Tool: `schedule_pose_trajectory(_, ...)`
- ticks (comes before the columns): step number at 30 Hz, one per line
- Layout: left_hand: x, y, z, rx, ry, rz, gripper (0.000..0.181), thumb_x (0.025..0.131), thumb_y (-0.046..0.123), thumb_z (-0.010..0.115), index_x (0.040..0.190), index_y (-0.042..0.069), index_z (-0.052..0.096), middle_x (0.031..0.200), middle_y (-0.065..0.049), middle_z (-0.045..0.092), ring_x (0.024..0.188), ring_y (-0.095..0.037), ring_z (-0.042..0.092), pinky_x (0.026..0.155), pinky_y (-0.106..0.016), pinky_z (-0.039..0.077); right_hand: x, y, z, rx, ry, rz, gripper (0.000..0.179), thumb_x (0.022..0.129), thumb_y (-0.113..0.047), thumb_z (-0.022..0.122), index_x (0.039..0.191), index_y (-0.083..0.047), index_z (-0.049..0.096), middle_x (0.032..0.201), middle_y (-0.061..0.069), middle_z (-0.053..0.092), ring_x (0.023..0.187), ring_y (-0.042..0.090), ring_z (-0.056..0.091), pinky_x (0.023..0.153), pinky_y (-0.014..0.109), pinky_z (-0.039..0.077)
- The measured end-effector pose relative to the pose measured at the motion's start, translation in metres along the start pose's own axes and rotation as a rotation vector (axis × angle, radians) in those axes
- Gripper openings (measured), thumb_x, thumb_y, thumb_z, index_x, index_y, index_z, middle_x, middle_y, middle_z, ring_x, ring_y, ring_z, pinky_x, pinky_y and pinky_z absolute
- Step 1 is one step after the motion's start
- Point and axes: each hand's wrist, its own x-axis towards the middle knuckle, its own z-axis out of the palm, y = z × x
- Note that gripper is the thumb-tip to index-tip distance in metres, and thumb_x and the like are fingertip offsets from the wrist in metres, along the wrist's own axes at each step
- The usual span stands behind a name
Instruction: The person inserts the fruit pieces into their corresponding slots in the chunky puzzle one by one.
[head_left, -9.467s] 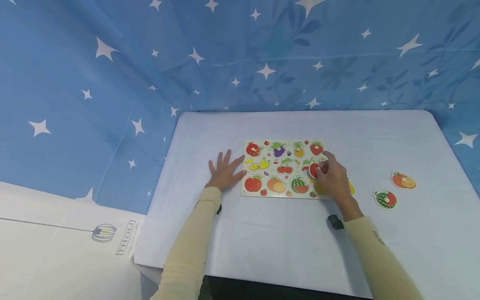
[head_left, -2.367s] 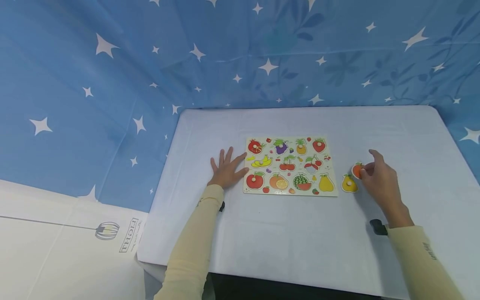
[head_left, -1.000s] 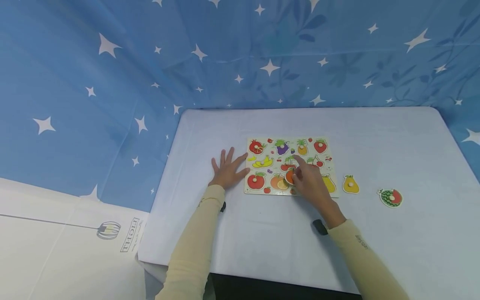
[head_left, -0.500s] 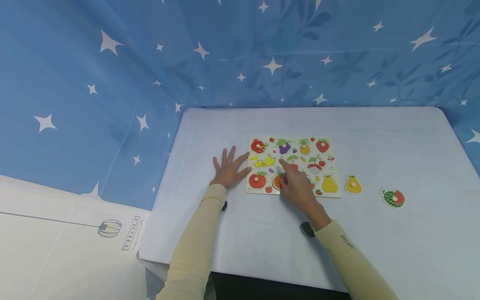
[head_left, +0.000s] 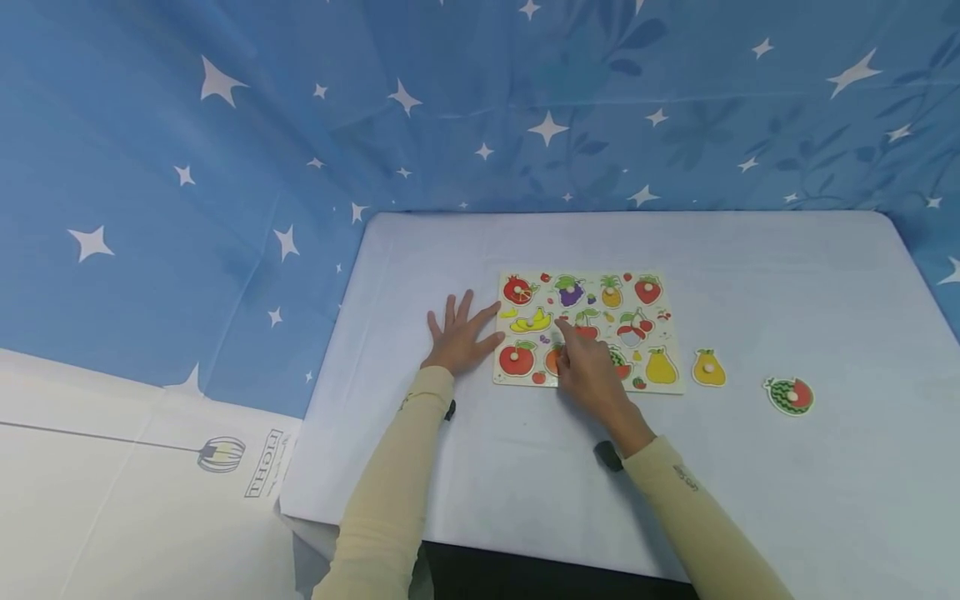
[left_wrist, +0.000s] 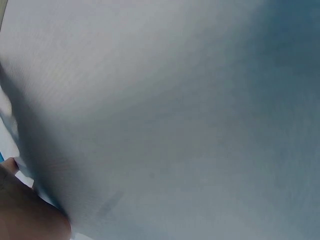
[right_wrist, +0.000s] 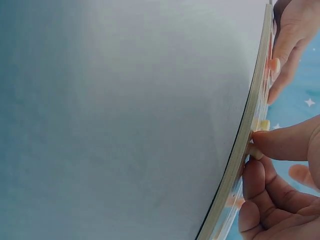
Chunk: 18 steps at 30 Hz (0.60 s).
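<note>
A fruit puzzle board lies on the white table. My right hand is over its lower middle and pinches the small knob of the orange puzzle piece, which sits at the printed orange and is partly covered by the fingers. Whether the piece lies flush cannot be seen. My left hand rests on the table with spread fingers, its fingertips at the board's left edge. Right of the board lie a pear piece and, farther out, a watermelon piece.
The white table runs to a blue star-patterned cloth behind and at the left. A pale printed sheet lies beyond the left table edge. Knobbed pieces such as the apple and bananas sit on the board.
The orange piece has left the table on the right; my right hand carried it leftward onto the board and still pinches it. My left hand has stayed at the board's edge.
</note>
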Motion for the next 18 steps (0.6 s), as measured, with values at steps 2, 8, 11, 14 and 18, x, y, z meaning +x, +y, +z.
schedule_pose_trajectory(2,-0.001,0.001,0.000,-0.008,0.007,0.004,0.069,0.107,0.058,0.056,0.170,0.040,0.032,0.181,-0.006,-0.004,0.162,-0.035,-0.019,0.122,-0.069,-0.015,0.000,0.000,0.000,0.002,-0.015,0.016,0.069,0.090,0.005,0.080,0.152,0.005,0.050,0.088,0.014,0.068,0.074,0.029,0.059,0.081,0.051,0.053)
schedule_pose_trajectory(8,-0.002,0.002,0.001,0.016,0.002,0.002,0.069,0.108,0.059,0.054,0.170,0.040,0.030,0.180,-0.006,-0.005,0.162,-0.035,-0.019,0.122,-0.069,-0.014,0.000,0.003,-0.003,-0.030,-0.042,0.091,0.098,0.087,-0.025,0.091,0.165,-0.005,0.036,0.151,0.029,0.049,0.137,0.050,0.044,0.106,0.073,0.033)
schedule_pose_trajectory(11,-0.002,0.002,0.003,0.027,-0.002,-0.001,0.069,0.108,0.060,0.053,0.170,0.041,0.030,0.180,-0.005,-0.006,0.162,-0.035,-0.020,0.122,-0.069,-0.014,-0.001,0.007,-0.006,-0.054,-0.050,0.109,0.110,0.085,-0.040,0.092,0.169,-0.009,0.028,0.170,0.028,0.023,0.153,0.053,0.023,0.113,0.081,0.020)
schedule_pose_trajectory(14,-0.001,0.001,0.002,0.012,0.001,0.004,0.069,0.108,0.060,0.053,0.170,0.040,0.030,0.180,-0.006,-0.006,0.162,-0.035,-0.020,0.122,-0.069,-0.015,-0.001,0.013,-0.013,-0.046,-0.064,0.140,0.114,0.085,-0.048,0.089,0.171,-0.011,0.024,0.175,0.027,0.012,0.158,0.053,0.013,0.114,0.083,0.013)
schedule_pose_trajectory(18,0.001,0.000,0.003,0.004,0.004,0.005,0.070,0.108,0.060,0.053,0.170,0.040,0.030,0.180,-0.005,-0.007,0.162,-0.034,-0.021,0.121,-0.069,-0.016,-0.003,0.023,-0.028,-0.003,-0.082,0.198,0.115,0.086,-0.052,0.087,0.171,-0.011,0.022,0.177,0.024,0.008,0.159,0.052,0.008,0.116,0.083,0.009)
